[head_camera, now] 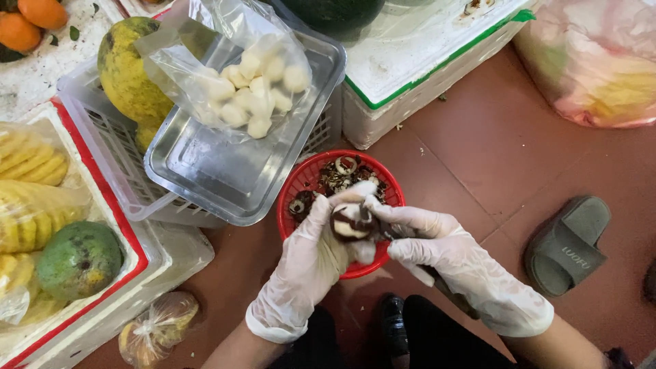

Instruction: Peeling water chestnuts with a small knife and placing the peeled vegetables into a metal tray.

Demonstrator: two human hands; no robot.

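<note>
**Mia:** What is the left hand (311, 263) holding?

**Ben:** A small round thing, a half-peeled water chestnut (350, 223), I think. It is dark on the outside and white where the skin is off. The gloved fingers are curled tight around it. It sits right over the red basket (290, 191).

**Mia:** And the right hand (454, 256)?

**Ben:** It is closed around a small knife (437, 280). The dark handle sticks out behind the palm. The blade end is pressed against the chestnut, just above the red basket's near edge.

**Mia:** What could go wrong?

**Ben:** The blade is very close to the left thumb. The gloves look thin and maybe slippery. If the knife slips off the hard skin, I think it could cut the glove and the finger.

**Mia:** Anything else?

**Ben:** The chestnut is little and round. If the fingers let go a bit, it could pop out and fall into the peels in the red basket, or roll onto the floor beside it.

**Mia:** And the clean ones?

**Ben:** They are in a clear bag (239, 75) on a metal tray (225, 178), just behind the red basket. The tray hangs a little over the crate edge, so a bump could tip it.
</note>
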